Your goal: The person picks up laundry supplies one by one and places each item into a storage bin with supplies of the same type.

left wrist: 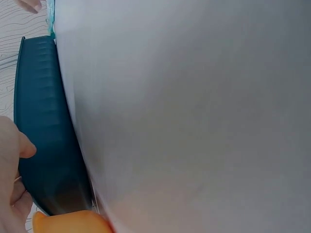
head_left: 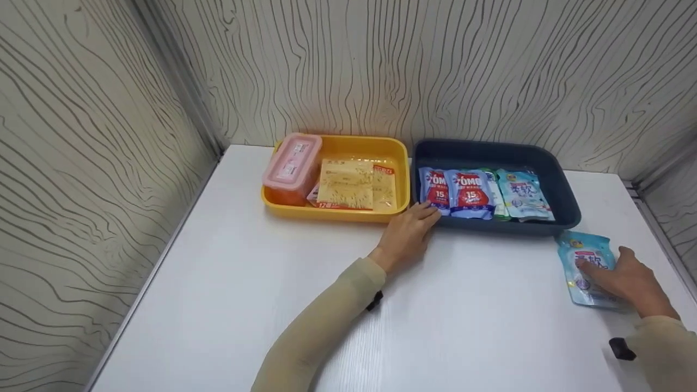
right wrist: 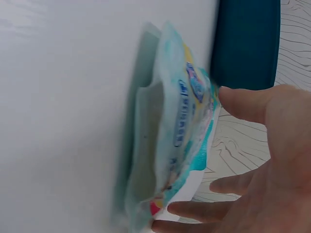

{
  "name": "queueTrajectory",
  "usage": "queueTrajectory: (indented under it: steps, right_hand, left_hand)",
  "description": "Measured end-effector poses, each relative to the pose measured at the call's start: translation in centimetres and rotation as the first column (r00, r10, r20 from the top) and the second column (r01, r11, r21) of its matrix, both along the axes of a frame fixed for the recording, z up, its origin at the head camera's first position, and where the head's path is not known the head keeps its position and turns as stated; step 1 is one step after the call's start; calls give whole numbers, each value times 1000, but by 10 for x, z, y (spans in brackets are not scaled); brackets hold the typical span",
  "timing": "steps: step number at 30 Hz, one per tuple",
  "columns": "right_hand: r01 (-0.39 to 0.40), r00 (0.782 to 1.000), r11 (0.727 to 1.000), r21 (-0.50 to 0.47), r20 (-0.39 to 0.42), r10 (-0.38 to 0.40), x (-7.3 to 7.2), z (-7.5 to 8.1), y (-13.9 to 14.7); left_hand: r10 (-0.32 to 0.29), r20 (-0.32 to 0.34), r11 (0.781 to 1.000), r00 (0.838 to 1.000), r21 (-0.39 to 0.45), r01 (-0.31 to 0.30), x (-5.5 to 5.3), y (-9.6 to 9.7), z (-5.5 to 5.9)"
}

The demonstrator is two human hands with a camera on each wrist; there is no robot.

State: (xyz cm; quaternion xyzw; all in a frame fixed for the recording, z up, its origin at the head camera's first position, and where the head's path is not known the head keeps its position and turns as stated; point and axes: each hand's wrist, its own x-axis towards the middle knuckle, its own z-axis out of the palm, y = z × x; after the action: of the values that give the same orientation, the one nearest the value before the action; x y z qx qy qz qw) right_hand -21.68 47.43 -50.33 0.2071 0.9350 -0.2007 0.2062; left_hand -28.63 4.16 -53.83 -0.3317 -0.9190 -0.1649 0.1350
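Observation:
My left hand (head_left: 405, 237) is at the front left corner of a navy plastic basin (head_left: 503, 226), fingers hooked over its rim. In the left wrist view its thumb (left wrist: 27, 148) lies against the basin's outer wall. To the right, my right hand (head_left: 626, 280) is over a light-blue detergent pouch (head_left: 582, 288) lying on the white table. The right wrist view has the thumb near one end of this pouch (right wrist: 182, 111) and spread fingers (right wrist: 192, 210) along its edge. Inside the basin lie two purple-and-red OMO pouches (head_left: 469, 193), a green-edged pouch (head_left: 496, 190) and another light-blue pouch (head_left: 524, 196).
A yellow basin (head_left: 337, 215) stands close left of the navy one. It holds a pink-lidded box (head_left: 294, 160) and tan flat packs (head_left: 346, 185). Wood-grain panels (head_left: 354, 65) rise behind and beside the white table (head_left: 228, 305).

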Motion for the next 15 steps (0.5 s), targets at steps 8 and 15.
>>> queueTrajectory:
  steps: [8,15]
  right_hand:
    - [8,999,1000,14,-48,-7,3,0,-5]
    - [52,997,999,-12,-47,-52,4,-2,-2]
  left_hand:
    - [-11,-7,999,1000,38,11,-2,-2,-2]
    - [-16,10,1000,1000,27,16,-1,-1,-1]
